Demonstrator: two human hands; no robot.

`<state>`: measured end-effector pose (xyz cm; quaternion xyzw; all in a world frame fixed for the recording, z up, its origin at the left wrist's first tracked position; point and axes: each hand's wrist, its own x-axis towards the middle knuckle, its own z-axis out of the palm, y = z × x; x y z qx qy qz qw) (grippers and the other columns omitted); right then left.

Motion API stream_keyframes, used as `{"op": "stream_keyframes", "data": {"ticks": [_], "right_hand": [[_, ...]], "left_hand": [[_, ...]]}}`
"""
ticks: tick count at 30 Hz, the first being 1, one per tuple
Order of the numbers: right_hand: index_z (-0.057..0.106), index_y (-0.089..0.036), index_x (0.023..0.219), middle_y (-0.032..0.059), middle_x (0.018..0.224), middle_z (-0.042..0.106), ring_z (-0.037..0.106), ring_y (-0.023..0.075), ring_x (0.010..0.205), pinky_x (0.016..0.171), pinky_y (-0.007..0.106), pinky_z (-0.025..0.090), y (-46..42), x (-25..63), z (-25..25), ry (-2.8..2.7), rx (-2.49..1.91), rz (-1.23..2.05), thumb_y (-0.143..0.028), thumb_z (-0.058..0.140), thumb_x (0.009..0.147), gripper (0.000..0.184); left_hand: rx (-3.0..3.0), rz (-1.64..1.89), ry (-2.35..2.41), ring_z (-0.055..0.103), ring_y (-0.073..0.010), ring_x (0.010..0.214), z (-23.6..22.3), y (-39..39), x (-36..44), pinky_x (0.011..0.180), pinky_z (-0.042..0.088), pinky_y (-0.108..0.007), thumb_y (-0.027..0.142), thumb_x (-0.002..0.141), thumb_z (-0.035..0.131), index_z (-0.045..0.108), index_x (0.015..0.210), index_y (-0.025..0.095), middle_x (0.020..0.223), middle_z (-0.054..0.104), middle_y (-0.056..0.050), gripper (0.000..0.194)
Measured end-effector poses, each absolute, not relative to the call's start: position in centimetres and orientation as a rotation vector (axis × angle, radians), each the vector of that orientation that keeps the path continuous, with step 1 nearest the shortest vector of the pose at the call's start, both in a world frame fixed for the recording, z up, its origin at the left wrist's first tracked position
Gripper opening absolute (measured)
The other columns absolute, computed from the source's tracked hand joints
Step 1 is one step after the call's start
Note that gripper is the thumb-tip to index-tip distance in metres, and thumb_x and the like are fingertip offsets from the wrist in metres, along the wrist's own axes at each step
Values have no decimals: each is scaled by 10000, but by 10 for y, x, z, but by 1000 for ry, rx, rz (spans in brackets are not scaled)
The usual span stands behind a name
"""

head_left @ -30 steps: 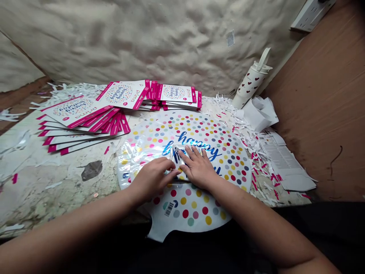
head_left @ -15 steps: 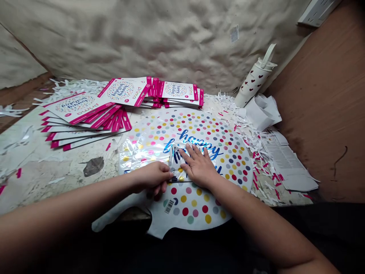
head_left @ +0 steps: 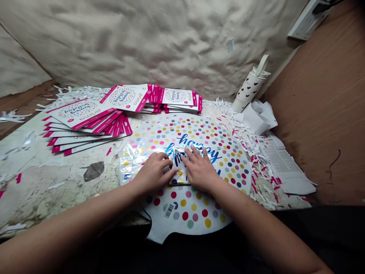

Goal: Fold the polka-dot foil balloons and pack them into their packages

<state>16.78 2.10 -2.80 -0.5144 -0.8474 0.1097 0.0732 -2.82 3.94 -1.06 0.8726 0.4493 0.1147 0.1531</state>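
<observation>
A round foil balloon (head_left: 182, 129) lies flat on the table, printed with coloured dots and blue "happy birthday" lettering. Its near part is folded over into a shiny crumpled flap (head_left: 177, 167) between my hands. My left hand (head_left: 152, 173) presses down on the left side of the fold, fingers together and tips at its edge. My right hand (head_left: 199, 169) rests flat on the right side of the fold, fingers spread. The balloon's neck points toward me at the bottom, and a barcode (head_left: 169, 211) shows on its lower part.
Several stacks of pink-edged "happy birthday" packaging cards (head_left: 80, 114) lie behind the balloon. White paper shreds (head_left: 228, 114) are scattered to the right, near a heart-patterned white bottle (head_left: 248, 88) and a printed leaflet (head_left: 281, 163). A padded wall stands behind the table.
My left hand has moved from the lower edge of the fold up onto it. The white strip at lower left has gone from view. The fold looks flatter.
</observation>
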Motion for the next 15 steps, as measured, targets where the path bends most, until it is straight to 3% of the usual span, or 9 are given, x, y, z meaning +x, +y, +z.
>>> {"op": "stream_keyframes", "data": {"ticks": [2,4,6,9,12,15], "right_hand": [[356,-104,1374,131,1480,251,173,257,1373,1116,457,121,21,162,-29,-2573,-1532,390,-218,350,876,511],[298,-87,1400,133,1487,230,197,232,1368,1113,396,178,21,157,-32,-2563,-1539,482,-237,316,899,523],[243,-123,1425,108,1505,180,148,238,1380,1122,420,133,20,154,-34,-2562,-1540,492,-325,278,926,539],[182,-256,1440,52,1522,118,66,273,1389,1108,500,55,20,155,-35,-2601,-1537,468,-454,251,926,555],[171,-333,1430,32,1527,101,39,287,1388,1097,520,35,20,158,-32,-2606,-1535,491,-518,217,918,546],[163,-312,1435,49,1527,98,24,287,1388,1098,513,21,22,158,-32,-2595,-1506,513,-526,182,919,559]], "left_hand": [[2458,380,1358,531,-257,953,-17,40,-28,831,443,-393,431,831,461,614,945,160,1013,578,-116,331],[2493,442,1357,505,-268,1060,-24,40,-29,896,421,-413,385,832,464,542,1122,148,1155,548,-138,383],[2585,416,1299,426,-295,1196,-30,40,-32,998,331,-462,360,842,451,490,1225,153,1308,479,-146,437],[2542,293,1329,336,-365,1274,-26,42,-41,1048,215,-541,426,798,505,499,1243,129,1365,434,-176,534],[2029,364,1459,416,-348,1230,-7,42,-51,1003,339,-494,520,740,544,435,1285,106,1339,453,-206,694],[1409,294,1361,599,-274,1034,13,41,-54,795,520,-379,558,756,524,468,1231,183,1196,591,-151,608]]}}
